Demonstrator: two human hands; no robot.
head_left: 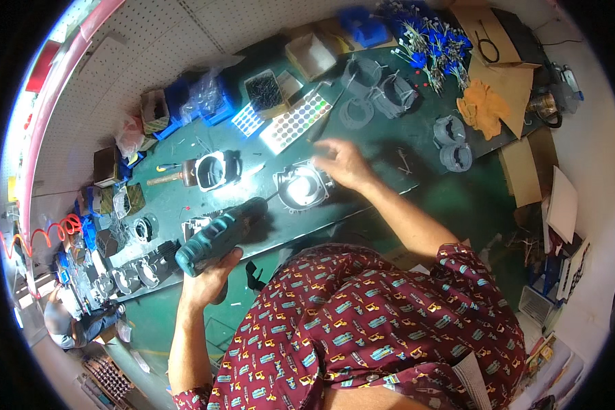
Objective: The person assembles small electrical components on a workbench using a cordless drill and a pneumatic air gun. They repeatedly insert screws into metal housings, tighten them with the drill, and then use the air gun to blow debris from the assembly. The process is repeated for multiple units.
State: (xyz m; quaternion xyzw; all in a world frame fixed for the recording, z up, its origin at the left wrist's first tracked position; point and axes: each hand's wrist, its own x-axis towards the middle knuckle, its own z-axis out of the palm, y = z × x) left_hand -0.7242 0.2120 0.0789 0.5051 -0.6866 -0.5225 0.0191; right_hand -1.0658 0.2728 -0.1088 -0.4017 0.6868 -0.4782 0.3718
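Over there, a teal-and-black power drill is held aloft at a slant, its bit toward a round grey housing lying brightly lit on the green bench.

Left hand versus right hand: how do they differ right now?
The left hand grips a teal power drill; the right hand shows no tool, though a small item can't be ruled out. The right hand reaches over the green bench, near a grey housing; the left hand is lower in the view. Both are bare.
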